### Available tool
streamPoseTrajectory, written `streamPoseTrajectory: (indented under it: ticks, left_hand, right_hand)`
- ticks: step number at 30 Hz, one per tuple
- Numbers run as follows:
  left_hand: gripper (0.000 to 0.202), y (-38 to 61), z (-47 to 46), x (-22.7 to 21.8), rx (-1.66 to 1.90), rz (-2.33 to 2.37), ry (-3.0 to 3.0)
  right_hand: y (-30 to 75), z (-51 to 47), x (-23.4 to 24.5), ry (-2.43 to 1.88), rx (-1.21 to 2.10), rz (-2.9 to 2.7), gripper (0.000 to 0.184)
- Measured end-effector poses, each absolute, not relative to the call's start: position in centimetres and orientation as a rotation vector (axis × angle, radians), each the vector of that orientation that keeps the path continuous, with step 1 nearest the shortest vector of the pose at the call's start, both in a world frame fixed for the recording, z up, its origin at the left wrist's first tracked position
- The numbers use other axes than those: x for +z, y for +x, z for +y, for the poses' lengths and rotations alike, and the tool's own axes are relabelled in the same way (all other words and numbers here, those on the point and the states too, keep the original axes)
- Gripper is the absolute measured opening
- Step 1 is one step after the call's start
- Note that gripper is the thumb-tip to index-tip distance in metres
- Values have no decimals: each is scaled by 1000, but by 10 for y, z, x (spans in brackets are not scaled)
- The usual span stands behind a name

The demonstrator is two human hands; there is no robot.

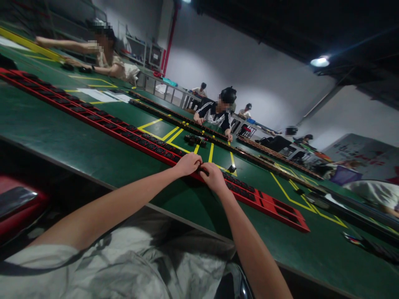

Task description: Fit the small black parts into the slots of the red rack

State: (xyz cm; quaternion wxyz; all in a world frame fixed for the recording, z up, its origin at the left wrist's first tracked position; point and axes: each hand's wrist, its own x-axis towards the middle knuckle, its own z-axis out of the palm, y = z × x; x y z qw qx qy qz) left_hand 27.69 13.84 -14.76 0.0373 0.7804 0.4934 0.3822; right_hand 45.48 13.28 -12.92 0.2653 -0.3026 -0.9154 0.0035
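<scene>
Lying along the green counter (62, 143), a long red frame (268, 201) bears black pieces (238, 182). Over it the left hand (188, 164) and right hand (214, 176) nearly meet, fingers curled, their grip unclear. Farther back, a co-worker (215, 113) leans in.

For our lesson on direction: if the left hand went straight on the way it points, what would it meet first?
The left hand would probably meet the right hand first, though depth between them is unclear.
</scene>
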Motion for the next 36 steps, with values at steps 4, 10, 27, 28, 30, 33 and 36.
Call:
streamPoseTrajectory:
  ticks: [4,10,27,28,30,33,36]
  left_hand:
    - [29,277,139,-148,1146,1536,2395]
    - [30,277,140,-148,1125,1547,2392]
    - [30,276,137,-148,1129,1560,2461]
    - [29,276,137,-148,1106,1571,2491]
    - [28,276,137,-149,1068,1583,2543]
    - [28,276,138,-150,1058,1580,2570]
    - [30,276,140,-152,1049,1592,2568]
  right_hand:
    - [456,134,-130,-852,5,-2472,14]
    - [458,136,-133,-870,7,-2482,14]
    - [459,136,-134,-817,-14,-2505,15]
    - [459,136,-134,-811,-10,-2519,15]
    - [459,136,-135,-799,-7,-2543,15]
    - [459,136,-135,-789,-13,-2543,15]
    - [459,137,-136,-786,-10,-2548,14]
